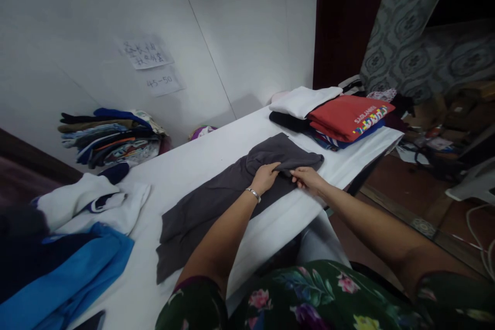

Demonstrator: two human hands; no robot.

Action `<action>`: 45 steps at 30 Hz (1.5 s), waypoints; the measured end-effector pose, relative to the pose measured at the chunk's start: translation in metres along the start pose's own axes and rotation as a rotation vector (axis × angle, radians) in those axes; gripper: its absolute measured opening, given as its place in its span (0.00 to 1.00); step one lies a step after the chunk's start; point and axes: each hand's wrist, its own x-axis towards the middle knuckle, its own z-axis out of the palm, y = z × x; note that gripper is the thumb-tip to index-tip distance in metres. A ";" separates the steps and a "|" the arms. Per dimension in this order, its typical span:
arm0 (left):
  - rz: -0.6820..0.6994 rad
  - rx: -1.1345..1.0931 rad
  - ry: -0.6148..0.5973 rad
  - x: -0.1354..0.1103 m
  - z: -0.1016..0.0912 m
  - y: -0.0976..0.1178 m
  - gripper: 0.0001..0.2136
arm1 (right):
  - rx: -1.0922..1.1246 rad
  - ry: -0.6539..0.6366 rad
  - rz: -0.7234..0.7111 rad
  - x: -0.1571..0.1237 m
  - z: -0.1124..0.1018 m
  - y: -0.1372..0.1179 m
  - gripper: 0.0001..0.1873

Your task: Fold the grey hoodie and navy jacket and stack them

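A dark grey garment (216, 201), which looks like a pair of trousers, lies lengthwise across the white-covered table, its two leg-like ends at the left. My left hand (265, 178), with a silver bracelet at the wrist, pinches the cloth near the right end. Close beside it, my right hand (307, 179) grips the near edge of the same garment between thumb and fingers. Between the hands the fabric is bunched and partly lifted, and part of it is folded over at the far right.
Folded clothes, a red shirt (348, 116) and a white one (305, 100) among them, are stacked at the table's right end. Another clothes pile (116, 136) stands back left. Loose blue (93, 263) and white clothes (77, 196) lie front left, near a phone-like dark object (91, 321).
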 end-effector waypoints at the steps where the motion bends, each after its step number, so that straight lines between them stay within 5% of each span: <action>1: -0.001 0.009 -0.002 -0.001 0.000 -0.001 0.17 | -0.038 0.024 -0.016 0.002 -0.001 -0.001 0.19; 8: 0.079 0.190 -0.078 -0.016 0.006 -0.006 0.26 | -0.455 0.202 -0.123 -0.003 -0.016 -0.001 0.06; 13: 0.069 0.216 -0.085 -0.020 0.011 -0.007 0.25 | -0.705 0.217 -0.128 -0.006 -0.016 0.002 0.04; 21: -0.063 -0.076 0.029 -0.007 0.005 -0.008 0.19 | -0.386 0.115 -0.091 -0.005 -0.012 -0.002 0.13; 25: -0.091 -0.183 0.050 -0.003 0.002 -0.006 0.18 | -0.590 0.251 -0.439 -0.018 -0.013 -0.013 0.08; 28: -0.079 -0.190 0.048 -0.001 0.001 -0.006 0.18 | -0.657 0.129 -0.756 -0.027 -0.011 -0.012 0.13; 30: -0.074 -0.183 0.048 -0.001 0.001 -0.007 0.17 | -0.695 0.041 -0.847 -0.027 -0.007 -0.006 0.16; 38: -0.023 -0.173 0.095 -0.004 0.004 -0.009 0.19 | -0.985 -0.138 -0.724 -0.020 0.011 0.006 0.22; 45: 0.157 0.135 0.026 -0.019 0.002 -0.012 0.23 | -1.107 0.045 -0.582 -0.023 0.012 0.007 0.31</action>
